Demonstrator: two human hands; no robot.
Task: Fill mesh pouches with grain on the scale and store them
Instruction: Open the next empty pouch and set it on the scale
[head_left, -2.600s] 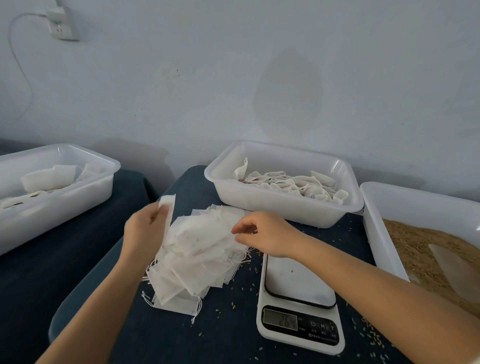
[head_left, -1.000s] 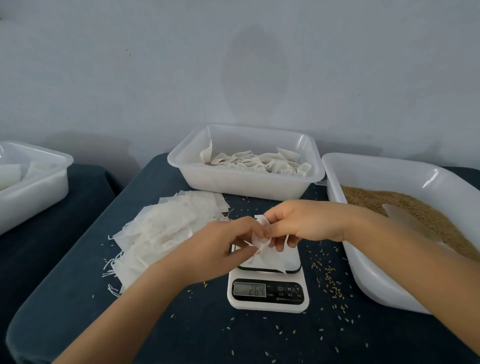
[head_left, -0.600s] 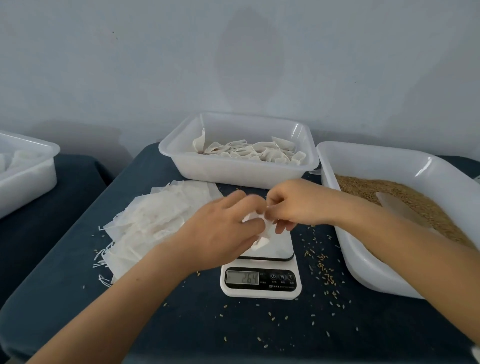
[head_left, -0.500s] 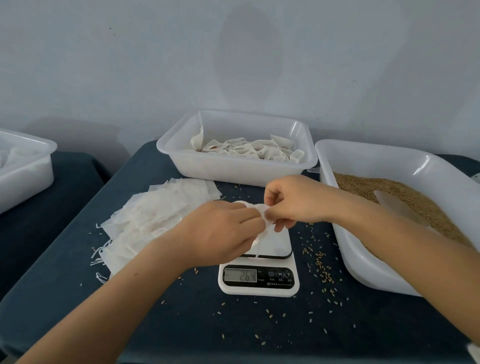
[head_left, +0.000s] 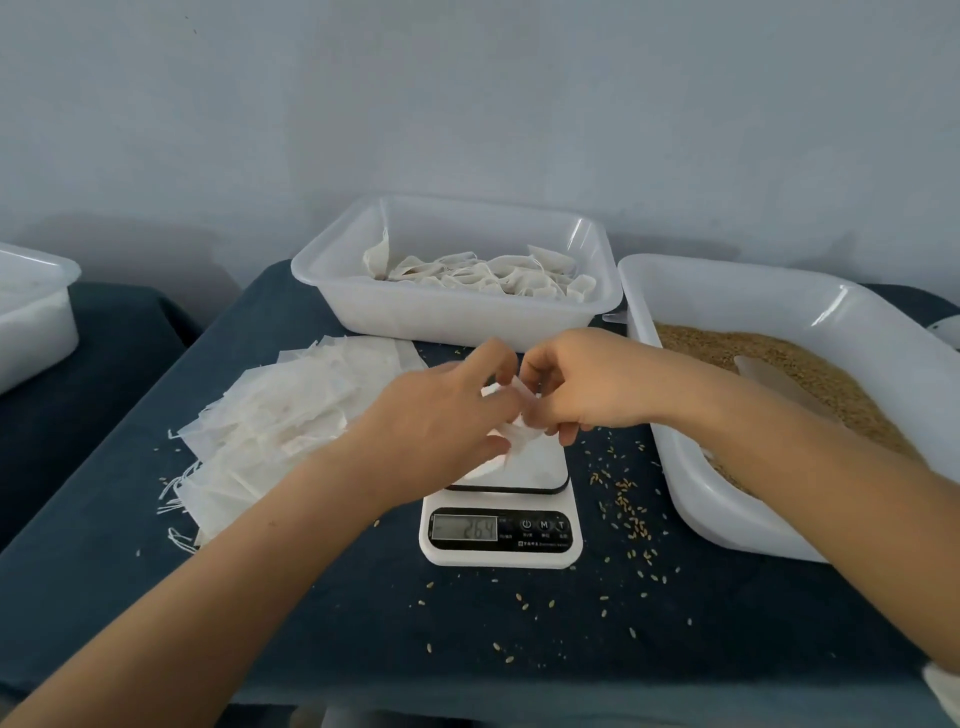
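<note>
Two bare forearms, no sleeves in view, no gloves. Left hand (head_left: 441, 415) and right hand (head_left: 582, 384) bare: no rings, no watch, no bands (wrists fully visible). Nails short, unpainted.

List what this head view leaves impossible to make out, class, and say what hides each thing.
- Mesh pouch: mostly covered by the left hand and right hand; open or not, unclear.
- Scale platform: rear hidden by both hands.
- Scoop: half buried in grain.
- Left bin: cut off by the frame edge.
</note>
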